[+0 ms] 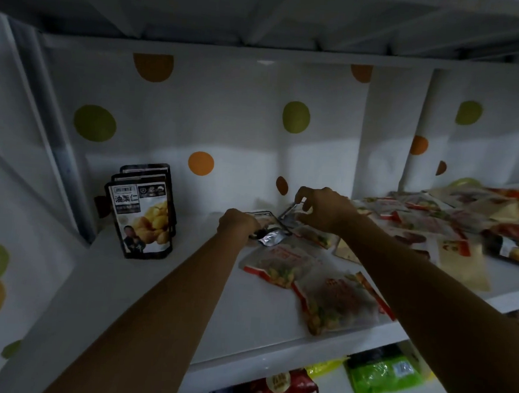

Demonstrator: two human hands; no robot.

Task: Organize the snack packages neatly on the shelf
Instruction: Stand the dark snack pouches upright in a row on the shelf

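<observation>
On white shelf (198,299), before dotted wall (227,117), left hand (239,224) grip clasping dark pouch (272,235), right hand (325,208) grip pinching second pouch (288,212)

White shelf (184,283): three standing pouches (141,218), black, upright in a tight row at back left. One flat black pouch (272,237) lies mid-shelf. Clear red-edged packs (322,289) lie flat front centre, overlapping. A loose pile of mixed packs (453,219) covers the right side.

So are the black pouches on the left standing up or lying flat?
Upright. The black pouches stand on their bases, one behind another, labels facing out.
</observation>
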